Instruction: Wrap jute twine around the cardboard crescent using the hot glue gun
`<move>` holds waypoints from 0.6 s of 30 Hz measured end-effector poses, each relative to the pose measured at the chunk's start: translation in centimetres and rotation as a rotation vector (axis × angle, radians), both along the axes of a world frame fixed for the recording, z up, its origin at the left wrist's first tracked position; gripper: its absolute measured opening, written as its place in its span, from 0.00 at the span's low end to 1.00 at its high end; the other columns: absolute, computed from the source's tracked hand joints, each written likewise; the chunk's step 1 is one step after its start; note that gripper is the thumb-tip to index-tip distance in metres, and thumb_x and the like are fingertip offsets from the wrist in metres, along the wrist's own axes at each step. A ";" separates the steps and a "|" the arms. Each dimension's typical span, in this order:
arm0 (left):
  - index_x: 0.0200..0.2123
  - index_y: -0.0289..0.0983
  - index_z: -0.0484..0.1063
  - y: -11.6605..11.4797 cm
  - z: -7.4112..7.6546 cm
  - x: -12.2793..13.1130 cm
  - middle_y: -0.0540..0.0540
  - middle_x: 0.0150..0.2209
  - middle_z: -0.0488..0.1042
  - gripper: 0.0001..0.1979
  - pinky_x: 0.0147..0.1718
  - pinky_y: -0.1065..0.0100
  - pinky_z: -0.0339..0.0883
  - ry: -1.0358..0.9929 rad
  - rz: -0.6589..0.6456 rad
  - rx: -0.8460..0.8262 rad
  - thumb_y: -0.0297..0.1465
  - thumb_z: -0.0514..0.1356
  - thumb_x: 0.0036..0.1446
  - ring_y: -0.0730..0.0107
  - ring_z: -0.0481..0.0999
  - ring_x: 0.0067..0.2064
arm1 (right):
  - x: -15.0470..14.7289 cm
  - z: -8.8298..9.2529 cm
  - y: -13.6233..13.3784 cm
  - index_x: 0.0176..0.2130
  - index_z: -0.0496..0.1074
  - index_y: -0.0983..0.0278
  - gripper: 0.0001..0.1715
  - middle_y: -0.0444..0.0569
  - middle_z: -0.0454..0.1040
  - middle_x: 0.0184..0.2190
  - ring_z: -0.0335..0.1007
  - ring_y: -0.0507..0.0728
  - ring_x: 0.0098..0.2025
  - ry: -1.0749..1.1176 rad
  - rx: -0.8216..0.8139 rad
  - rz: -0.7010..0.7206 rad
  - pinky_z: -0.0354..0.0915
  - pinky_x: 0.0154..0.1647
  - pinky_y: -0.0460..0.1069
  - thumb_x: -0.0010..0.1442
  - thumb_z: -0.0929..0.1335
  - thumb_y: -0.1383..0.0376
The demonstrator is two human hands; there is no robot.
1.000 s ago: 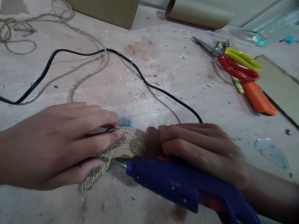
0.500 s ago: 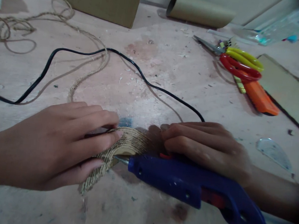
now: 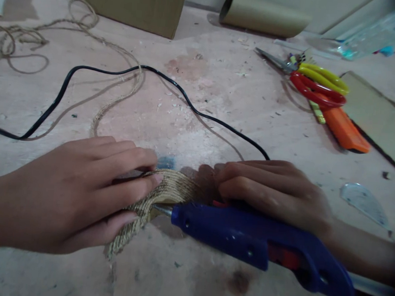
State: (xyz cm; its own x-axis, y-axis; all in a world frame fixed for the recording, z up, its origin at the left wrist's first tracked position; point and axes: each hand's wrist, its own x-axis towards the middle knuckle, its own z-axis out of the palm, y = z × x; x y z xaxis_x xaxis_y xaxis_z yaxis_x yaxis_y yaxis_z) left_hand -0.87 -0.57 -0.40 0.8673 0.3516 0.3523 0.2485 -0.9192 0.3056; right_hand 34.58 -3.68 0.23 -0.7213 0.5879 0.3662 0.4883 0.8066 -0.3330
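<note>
My left hand [image 3: 96, 195] presses its fingers and thumb on a curved cardboard piece covered with rows of jute twine [image 3: 175, 182]. In my right hand [image 3: 275, 194] is a blue hot glue gun [image 3: 225, 231] with a red trigger, lying on its side and pointing left. The gun's metal nozzle touches or nearly touches the inner curve of the twine-covered piece, close to my left fingertips. A clear glue stick [image 3: 373, 286] sticks out of the gun's rear. From behind my left hand a loose strand of twine [image 3: 114, 104] runs back over the table.
A black cord [image 3: 216, 119] snakes across the table. Scissors [image 3: 318, 84] lie by an orange-handled cutter [image 3: 346, 129] and a cardboard sheet [image 3: 385, 116] at right. A cardboard tube [image 3: 264, 16], cardboard panel [image 3: 136, 4] and plastic bottle [image 3: 370, 38] stand behind. A clear protractor-like piece [image 3: 366, 204] lies right.
The glue gun has tilted slightly, its rear rising a little, and its nozzle has shifted slightly right along the inner curve. My left hand keeps its hold on the twine-covered piece.
</note>
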 end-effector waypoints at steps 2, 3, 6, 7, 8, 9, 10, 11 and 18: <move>0.67 0.39 0.75 0.0 0.0 0.0 0.36 0.63 0.86 0.19 0.61 0.43 0.90 -0.001 0.000 0.008 0.34 0.53 0.81 0.46 0.87 0.62 | 0.2 0.7 -0.2 0.48 0.69 0.57 0.07 0.44 0.80 0.37 0.82 0.54 0.35 -0.077 -0.044 -0.019 0.77 0.37 0.48 0.86 0.65 0.66; 0.67 0.39 0.75 0.0 0.0 0.1 0.37 0.63 0.86 0.19 0.62 0.43 0.90 0.002 0.000 0.011 0.34 0.53 0.81 0.47 0.87 0.62 | 0.3 1.0 -0.3 0.49 0.69 0.57 0.06 0.44 0.81 0.38 0.83 0.54 0.37 -0.103 -0.065 -0.029 0.78 0.39 0.48 0.85 0.66 0.66; 0.68 0.39 0.75 0.0 0.0 0.1 0.38 0.64 0.85 0.19 0.63 0.45 0.89 0.013 0.000 0.013 0.35 0.53 0.82 0.49 0.86 0.64 | 0.7 1.2 -0.4 0.50 0.69 0.57 0.05 0.45 0.81 0.39 0.83 0.56 0.37 -0.082 -0.084 -0.024 0.78 0.39 0.50 0.86 0.66 0.63; 0.68 0.39 0.75 0.0 0.0 0.1 0.38 0.64 0.85 0.19 0.64 0.46 0.88 0.017 -0.001 0.016 0.35 0.54 0.82 0.49 0.86 0.64 | 0.7 1.1 -0.4 0.50 0.70 0.56 0.05 0.46 0.81 0.39 0.82 0.56 0.37 -0.077 -0.090 -0.021 0.77 0.38 0.50 0.87 0.66 0.62; 0.69 0.40 0.75 0.0 0.0 0.1 0.38 0.65 0.85 0.20 0.65 0.46 0.88 0.019 -0.001 0.019 0.35 0.54 0.82 0.49 0.85 0.65 | 0.8 0.9 -0.3 0.51 0.70 0.56 0.07 0.46 0.81 0.39 0.82 0.56 0.37 -0.076 -0.093 -0.018 0.76 0.38 0.50 0.87 0.65 0.61; 0.69 0.40 0.75 0.0 -0.1 0.0 0.38 0.65 0.85 0.20 0.66 0.46 0.87 0.021 0.000 0.020 0.35 0.54 0.82 0.49 0.85 0.66 | 0.8 0.7 -0.3 0.51 0.70 0.56 0.08 0.46 0.81 0.39 0.82 0.56 0.36 -0.072 -0.090 -0.023 0.76 0.37 0.50 0.88 0.64 0.61; 0.69 0.40 0.75 -0.1 -0.1 0.0 0.38 0.65 0.85 0.20 0.66 0.46 0.87 0.023 0.001 0.020 0.35 0.54 0.82 0.49 0.85 0.66 | 0.8 0.4 -0.2 0.50 0.70 0.56 0.09 0.46 0.80 0.38 0.81 0.56 0.36 -0.063 -0.082 -0.031 0.76 0.36 0.51 0.88 0.63 0.60; 0.69 0.40 0.76 -0.1 -0.1 -0.1 0.38 0.65 0.85 0.20 0.66 0.46 0.87 0.024 0.001 0.019 0.35 0.55 0.81 0.49 0.85 0.66 | 0.7 0.2 -0.2 0.49 0.70 0.56 0.11 0.46 0.80 0.37 0.80 0.56 0.35 -0.038 -0.065 -0.036 0.75 0.35 0.51 0.88 0.62 0.59; 0.70 0.40 0.75 -0.1 0.0 -0.2 0.39 0.66 0.84 0.21 0.67 0.44 0.87 0.034 0.002 0.022 0.34 0.55 0.80 0.49 0.86 0.65 | 0.9 0.1 -0.1 0.50 0.70 0.58 0.11 0.45 0.76 0.37 0.76 0.54 0.34 -0.043 -0.086 -0.023 0.72 0.35 0.50 0.89 0.62 0.60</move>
